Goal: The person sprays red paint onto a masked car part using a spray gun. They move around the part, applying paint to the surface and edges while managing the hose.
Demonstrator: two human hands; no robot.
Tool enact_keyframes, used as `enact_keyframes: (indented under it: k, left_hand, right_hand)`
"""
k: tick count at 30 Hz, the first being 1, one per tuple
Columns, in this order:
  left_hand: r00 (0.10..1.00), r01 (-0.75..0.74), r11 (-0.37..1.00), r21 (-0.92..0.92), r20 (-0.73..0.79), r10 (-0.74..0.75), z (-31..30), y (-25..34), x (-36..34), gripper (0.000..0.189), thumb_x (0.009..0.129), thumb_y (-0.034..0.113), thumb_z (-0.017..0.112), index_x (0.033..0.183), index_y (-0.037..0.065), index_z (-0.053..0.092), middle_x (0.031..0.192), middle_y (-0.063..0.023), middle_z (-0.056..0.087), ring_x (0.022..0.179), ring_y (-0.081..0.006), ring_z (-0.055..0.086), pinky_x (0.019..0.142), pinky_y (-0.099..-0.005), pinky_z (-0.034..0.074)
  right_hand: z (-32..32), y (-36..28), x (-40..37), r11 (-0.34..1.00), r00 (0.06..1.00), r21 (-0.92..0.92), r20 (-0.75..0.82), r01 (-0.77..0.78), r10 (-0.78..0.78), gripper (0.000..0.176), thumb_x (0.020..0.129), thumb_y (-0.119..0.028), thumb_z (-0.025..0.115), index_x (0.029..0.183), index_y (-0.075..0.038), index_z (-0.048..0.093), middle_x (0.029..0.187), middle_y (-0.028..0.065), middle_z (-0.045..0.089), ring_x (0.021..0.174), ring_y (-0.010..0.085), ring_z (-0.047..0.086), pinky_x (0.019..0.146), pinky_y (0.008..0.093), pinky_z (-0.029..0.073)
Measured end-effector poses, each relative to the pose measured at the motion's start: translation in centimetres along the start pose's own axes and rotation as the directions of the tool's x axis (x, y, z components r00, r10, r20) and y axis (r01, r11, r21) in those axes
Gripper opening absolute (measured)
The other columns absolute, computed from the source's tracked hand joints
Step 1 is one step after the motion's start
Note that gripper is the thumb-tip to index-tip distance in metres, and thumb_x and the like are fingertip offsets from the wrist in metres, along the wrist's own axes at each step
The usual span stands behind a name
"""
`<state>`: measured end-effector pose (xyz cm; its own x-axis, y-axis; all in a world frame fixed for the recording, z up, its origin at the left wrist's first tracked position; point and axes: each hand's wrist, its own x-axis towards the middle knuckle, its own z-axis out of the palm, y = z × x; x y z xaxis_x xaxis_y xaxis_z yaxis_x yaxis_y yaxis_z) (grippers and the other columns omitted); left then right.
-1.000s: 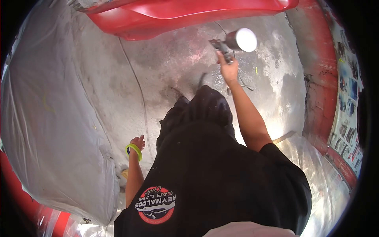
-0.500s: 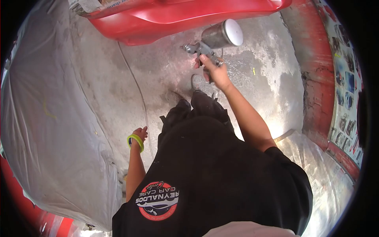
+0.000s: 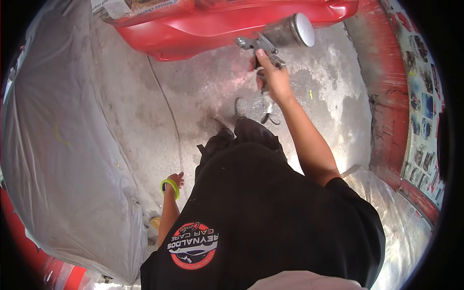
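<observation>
My right hand point(image 3: 276, 79) is wrapped round the grip of a metal paint spray gun point(image 3: 265, 44). Its silver cup with a white lid point(image 3: 303, 30) sits to the right of the gun body, and the nozzle points left. Just beyond the gun is a glossy red bumper-like car panel point(image 3: 193, 37), overlapped in view by the cup. Low on the left, my left hand point(image 3: 175, 181) hangs by my side with a yellow-green band at the wrist. Its fingers are loosely apart and hold nothing.
Grey plastic sheeting point(image 3: 63, 145) drapes over something on the left. Printed paper point(image 3: 145, 10) lies along the panel's top edge. A thin hose or cord point(image 3: 166, 99) crosses the concrete floor. A red-painted wall point(image 3: 386, 111) and pasted pages point(image 3: 420, 111) stand on the right.
My right hand and the spray gun have moved forward and to the right, closer to the red panel. The left hand has dropped slightly lower in view.
</observation>
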<state>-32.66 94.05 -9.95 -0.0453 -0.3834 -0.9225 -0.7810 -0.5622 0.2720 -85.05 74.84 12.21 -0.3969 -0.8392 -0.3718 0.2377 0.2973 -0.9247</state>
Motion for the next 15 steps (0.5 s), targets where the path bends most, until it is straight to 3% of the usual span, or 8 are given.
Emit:
enact_keyframes:
  k: [2,3,6,12,15]
  left_hand:
    - [0.974,0.214,0.951,-0.223,-0.032,-0.226,-0.3,1.0,-0.3,0.044,0.097,0.044,0.057,0.096,0.001,0.06,0.087,-0.0115,0.07,0.069,-0.0214,0.066,0.056,-0.0335,0.052]
    - [0.975,0.198,0.951,-0.238,-0.048,-0.215,-0.7,1.4,-0.5,0.046,0.096,0.046,0.057,0.099,0.0,0.059,0.089,-0.0127,0.071,0.072,-0.0225,0.068,0.058,-0.0343,0.053]
    - [0.976,0.158,0.932,-0.325,-0.094,-0.198,-1.3,2.9,0.3,0.046,0.096,0.046,0.058,0.099,0.0,0.059,0.092,-0.0142,0.071,0.076,-0.0235,0.068,0.062,-0.0365,0.053]
    - [0.988,0.029,0.934,-0.356,-0.133,-0.082,-0.3,6.9,-0.4,0.047,0.095,0.047,0.059,0.092,0.0,0.061,0.086,-0.0127,0.07,0.074,-0.0218,0.067,0.065,-0.036,0.053]
    - [0.992,0.038,0.954,-0.298,-0.103,-0.071,0.4,7.0,-1.0,0.045,0.095,0.046,0.06,0.088,0.002,0.062,0.08,-0.0094,0.068,0.069,-0.0196,0.065,0.061,-0.0336,0.051]
  right_hand:
    - [1.8,-2.2,-0.7,0.991,0.993,0.129,0.102,0.046,-0.059,0.035,0.097,-0.038,0.061,0.096,-0.003,0.064,0.077,0.0098,0.064,0.045,0.012,0.047,0.04,0.0255,0.034]
    - [2.1,-2.8,-0.8,0.979,0.985,0.194,0.149,0.062,-0.092,0.034,0.098,-0.037,0.06,0.097,-0.003,0.063,0.077,0.0101,0.064,0.046,0.0123,0.047,0.04,0.0256,0.035]
    - [2.1,-2.4,0.7,0.987,0.99,0.154,0.132,0.034,-0.055,0.038,0.096,-0.039,0.062,0.095,-0.001,0.064,0.076,0.0097,0.064,0.045,0.0129,0.047,0.039,0.0262,0.034]
    - [0.2,0.5,3.1,0.978,0.981,-0.205,-0.192,-0.048,0.008,0.046,0.093,-0.045,0.064,0.092,0.001,0.064,0.075,0.0091,0.064,0.041,0.0119,0.046,0.038,0.0262,0.033]
    - [0.0,0.1,2.9,0.995,0.993,-0.102,-0.118,-0.012,0.0,0.045,0.094,-0.044,0.064,0.092,0.001,0.064,0.076,0.0099,0.065,0.041,0.0115,0.047,0.037,0.0257,0.033]
